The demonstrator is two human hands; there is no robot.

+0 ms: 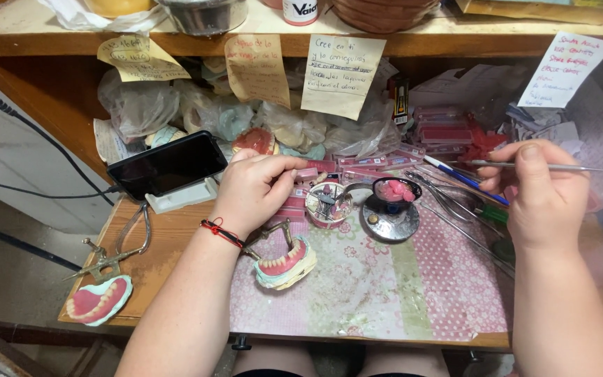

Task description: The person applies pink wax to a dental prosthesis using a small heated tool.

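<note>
Two bare hands work over a cluttered wooden bench. The left hand [256,188], a red cord bracelet [222,232] at its wrist, is curled loosely with fingertips drawn together near a row of pink tooth cards [378,164]; whether anything is pinched between them cannot be told. The right hand [542,192] grips a thin metal instrument [546,166], held level with its tip pointing away to the right.

Just below the left wrist, on a pink-and-green patterned cloth [399,293], sits a denture model [285,264] — pink gums and white teeth on a pale green base, mounted in a small metal articulator. A second denture model [98,300] of the same colouring lies well apart at the bench's near left corner, beside another metal articulator frame [116,255].

Between the hands stand a small round tin of bits [326,204] and a dark dish of pink wax [396,192] resting on a round metal base. A blue pen [465,180] and several long steel tools [455,209] lie beside the right hand.

Behind the left hand, a dark smartphone [167,164] leans on a white stand — its cable trailing off to the left. Handwritten paper notes [340,73] hang from the shelf edge [197,43] above, over a jumble of plastic bags [137,105] and more dental casts.
</note>
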